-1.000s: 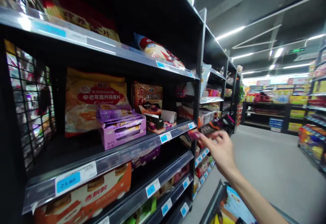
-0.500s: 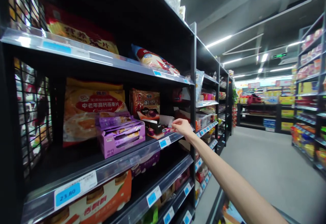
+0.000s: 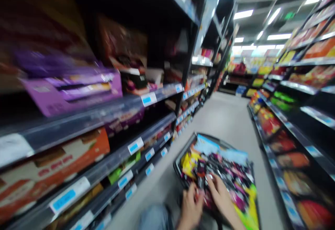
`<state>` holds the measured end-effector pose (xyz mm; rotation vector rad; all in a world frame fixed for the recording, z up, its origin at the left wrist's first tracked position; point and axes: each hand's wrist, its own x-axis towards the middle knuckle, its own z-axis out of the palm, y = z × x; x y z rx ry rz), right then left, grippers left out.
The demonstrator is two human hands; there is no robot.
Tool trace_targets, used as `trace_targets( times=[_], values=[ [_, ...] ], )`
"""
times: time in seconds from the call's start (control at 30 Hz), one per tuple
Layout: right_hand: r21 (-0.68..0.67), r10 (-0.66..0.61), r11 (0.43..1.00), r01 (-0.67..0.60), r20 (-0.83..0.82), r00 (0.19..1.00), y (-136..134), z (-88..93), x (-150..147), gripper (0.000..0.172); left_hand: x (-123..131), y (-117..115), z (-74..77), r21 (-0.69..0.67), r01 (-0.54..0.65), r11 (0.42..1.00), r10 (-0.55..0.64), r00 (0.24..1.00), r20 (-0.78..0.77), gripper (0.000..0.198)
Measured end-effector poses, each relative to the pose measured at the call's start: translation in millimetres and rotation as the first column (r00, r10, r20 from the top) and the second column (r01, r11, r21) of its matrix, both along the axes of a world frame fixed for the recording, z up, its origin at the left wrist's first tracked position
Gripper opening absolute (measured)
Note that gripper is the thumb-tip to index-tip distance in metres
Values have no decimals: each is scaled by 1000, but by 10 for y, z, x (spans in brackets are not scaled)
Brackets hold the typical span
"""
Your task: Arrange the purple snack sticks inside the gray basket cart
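Observation:
Low in the aisle, my left hand (image 3: 192,202) and my right hand (image 3: 221,193) are close together over the near edge of a dark-rimmed cart or bin (image 3: 180,169). It is filled with small shiny wrapped packets (image 3: 235,177), mostly black, purple and pink. The fingers of my left hand are curled round a reddish bit that is too blurred to name. My right hand's thumb and fingers close on a small dark, shiny piece, also smeared by motion. Yellow packaging (image 3: 190,163) and a light blue sheet (image 3: 209,144) show among the packets.
On the left shelf stand a purple display box (image 3: 75,94) and an orange carton (image 3: 65,163). Price tags (image 3: 136,145) line the shelf edges. The right-hand shelves (image 3: 300,143) hold bagged goods. Grey floor (image 3: 225,108) runs between the shelves. A blue-clad knee (image 3: 155,217) shows below.
My view has tipped down and turned right. The hand that reached to the shelf by the small dark box has left it. Both hands now show over the wrapped packets.

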<state>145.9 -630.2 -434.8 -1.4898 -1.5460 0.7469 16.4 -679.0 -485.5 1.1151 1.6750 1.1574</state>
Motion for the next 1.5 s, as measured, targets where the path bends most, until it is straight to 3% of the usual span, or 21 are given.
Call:
trace_targets(
  times=[0.03, 0.1, 0.2, 0.33, 0.63, 0.9, 1.13, 1.3, 1.37, 1.5],
  values=[
    [-24, 153, 988, -152, 45, 987, -102, -39, 28, 55, 83, -78, -79, 45, 80, 996, -78, 996, -50, 33],
    [-69, 313, 949, -308, 68, 947, -157, -49, 24, 51, 141, -132, -202, 93, 98, 991, -89, 992, -89, 32],
    [-81, 353, 932, -353, -24, 935, -15, -85, 26, 52, 104, -53, -338, 162, 101, 982, -88, 992, -87, 29],
    [-151, 363, 904, -400, -224, 905, 133, -157, 99, 43, 67, -4, -366, 210, 77, 975, -65, 996, -63, 31],
    [-171, 292, 915, -366, -345, 892, 263, -200, 212, 49, 135, -41, -355, 199, 124, 972, -106, 990, -98, 47],
    [-118, 379, 912, -392, -118, 918, 171, -71, -3, 48, 98, -67, -317, 197, 22, 980, -3, 996, -93, 44],
    [-48, 466, 884, -464, 36, 884, 63, -6, -24, 43, 131, -63, -260, 109, 56, 992, -30, 973, -228, 37],
    [-63, 408, 912, -406, 23, 913, 69, -30, 44, 41, 144, -96, -204, 156, 129, 979, -94, 973, -213, 22],
    [-56, 346, 936, -348, -30, 938, 78, -39, 46, 38, 163, -106, -196, 154, 152, 976, -115, 967, -226, 23],
    [-133, 235, 947, -294, -338, 911, 75, -56, 46, 40, 192, -124, -190, 161, 186, 969, -138, 952, -274, 29]
  ],
)
